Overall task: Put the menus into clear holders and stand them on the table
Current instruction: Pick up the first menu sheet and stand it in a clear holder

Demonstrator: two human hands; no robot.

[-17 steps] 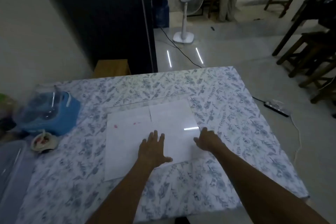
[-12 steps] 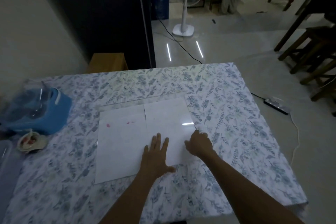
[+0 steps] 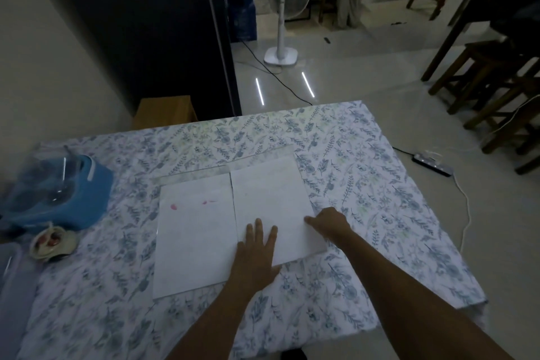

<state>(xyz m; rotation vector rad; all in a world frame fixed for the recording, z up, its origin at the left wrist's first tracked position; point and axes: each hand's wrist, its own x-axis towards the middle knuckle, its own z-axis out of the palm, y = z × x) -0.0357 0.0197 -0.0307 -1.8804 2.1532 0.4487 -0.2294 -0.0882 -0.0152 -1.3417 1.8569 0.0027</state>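
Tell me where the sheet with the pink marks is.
In the head view, the sheet with the pink marks lies flat on the floral tablecloth, left of the other white sheet, with the left hand pressing by its right edge.

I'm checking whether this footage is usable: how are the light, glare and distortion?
Head view: dim overall, so the white sheets look grey; two bright glare streaks on the floor; wide-angle bending at the edges; the blue container at left is soft.

Matt white paper menus [image 3: 233, 225], printed floral tablecloth [image 3: 365, 184], possibly clear plastic holder [image 3: 225, 165], glossy floor [image 3: 365, 79]
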